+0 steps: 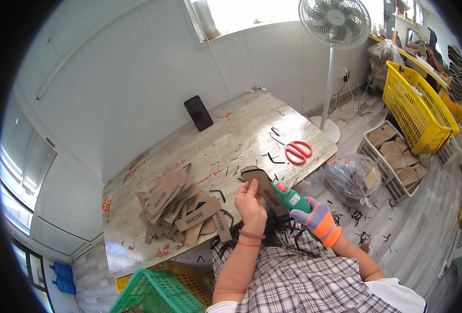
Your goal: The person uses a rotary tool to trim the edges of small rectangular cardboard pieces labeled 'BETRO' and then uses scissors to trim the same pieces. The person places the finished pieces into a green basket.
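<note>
Left fingers: pinching brown piece
Right fingers: gripping green trimmer
Counter, near edge: likely trimming; next needs steady turning

Worktable, pale & scuffed, is occupied at L by heap of flat brown cutouts; black smartphone is propped up at rear edge; red-handled scissors are laid toward R, w/ thin black offcuts strewn nr. scissors & heap.
</note>
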A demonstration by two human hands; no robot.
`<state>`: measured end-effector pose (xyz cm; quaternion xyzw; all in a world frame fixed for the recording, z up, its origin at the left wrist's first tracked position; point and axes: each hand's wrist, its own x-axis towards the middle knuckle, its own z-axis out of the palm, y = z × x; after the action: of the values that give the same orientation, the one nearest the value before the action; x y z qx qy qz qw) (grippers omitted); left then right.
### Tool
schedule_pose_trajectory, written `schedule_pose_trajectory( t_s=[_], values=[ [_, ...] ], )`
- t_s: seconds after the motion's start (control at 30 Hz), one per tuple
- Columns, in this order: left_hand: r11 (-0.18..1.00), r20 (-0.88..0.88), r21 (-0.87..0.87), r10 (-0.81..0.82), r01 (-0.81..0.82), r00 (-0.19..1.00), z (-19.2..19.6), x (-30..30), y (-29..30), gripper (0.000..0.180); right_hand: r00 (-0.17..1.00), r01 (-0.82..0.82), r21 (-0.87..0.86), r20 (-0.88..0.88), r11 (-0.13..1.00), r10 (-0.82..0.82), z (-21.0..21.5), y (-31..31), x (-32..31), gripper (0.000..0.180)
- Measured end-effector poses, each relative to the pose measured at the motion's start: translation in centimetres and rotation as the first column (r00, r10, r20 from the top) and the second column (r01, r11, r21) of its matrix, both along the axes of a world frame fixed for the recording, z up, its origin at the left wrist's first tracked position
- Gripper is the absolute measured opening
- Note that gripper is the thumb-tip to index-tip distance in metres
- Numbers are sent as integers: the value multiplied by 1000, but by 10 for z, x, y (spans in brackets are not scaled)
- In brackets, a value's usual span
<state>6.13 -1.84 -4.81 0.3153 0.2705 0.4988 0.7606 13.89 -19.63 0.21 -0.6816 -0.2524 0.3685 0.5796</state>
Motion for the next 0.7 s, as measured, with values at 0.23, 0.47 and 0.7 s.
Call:
schedule_pose_trajectory(
  t_s=[0.23,0.47,0.7],
  values=[
    [997,-9,29,-73,73,997,12,-5,-13,3,1000,17,29,26,999,-18,-2,0,6,46],
    [985,-110,130,-99,113,989,11,-14,-1,7,999,-28,14,30,1000,27,1,-3,9,48],
    [944,-256,310,-29,111,966,28,-19,6,14,987,-78,-61,137,995,86,8,-6,9,44]
  ],
)
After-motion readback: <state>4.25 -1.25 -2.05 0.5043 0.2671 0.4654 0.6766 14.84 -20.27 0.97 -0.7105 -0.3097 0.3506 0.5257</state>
